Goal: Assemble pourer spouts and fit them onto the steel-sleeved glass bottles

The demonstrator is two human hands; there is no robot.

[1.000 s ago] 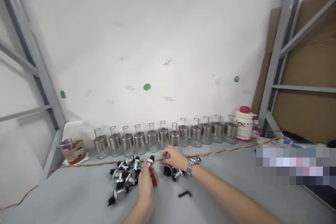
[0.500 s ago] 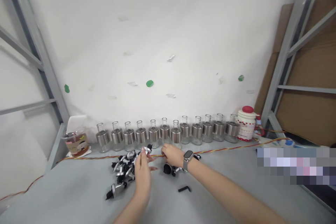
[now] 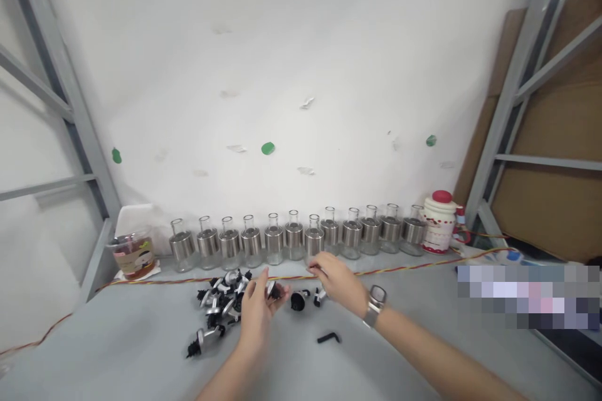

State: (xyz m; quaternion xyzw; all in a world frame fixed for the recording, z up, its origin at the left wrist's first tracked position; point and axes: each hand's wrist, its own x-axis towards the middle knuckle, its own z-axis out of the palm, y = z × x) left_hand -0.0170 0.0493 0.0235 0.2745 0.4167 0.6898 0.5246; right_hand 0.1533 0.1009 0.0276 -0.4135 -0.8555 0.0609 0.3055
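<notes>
My left hand (image 3: 256,310) holds a silver-and-black pourer cap (image 3: 271,290) just right of a pile of like caps (image 3: 220,302) on the grey table (image 3: 141,351). My right hand (image 3: 339,286), with a watch on the wrist, reaches toward the row of glass bottles with steel collars (image 3: 294,241) along the wall. Its fingers are curled near the bottle (image 3: 313,243) in the middle of the row; whether they hold anything is unclear. Two loose caps (image 3: 301,299) lie just under that hand.
A red-yellow twisted cable (image 3: 404,267) runs along the table in front of the bottles. A plastic cup of brown drink (image 3: 133,255) stands at the left, a red-and-white ceramic jar (image 3: 439,222) at the right. A small black bent key (image 3: 328,338) lies nearer me. Grey shelf posts flank the table.
My right hand has moved to the right and a little back, off the loose caps. My left hand has lowered slightly and turned the cap it holds.
</notes>
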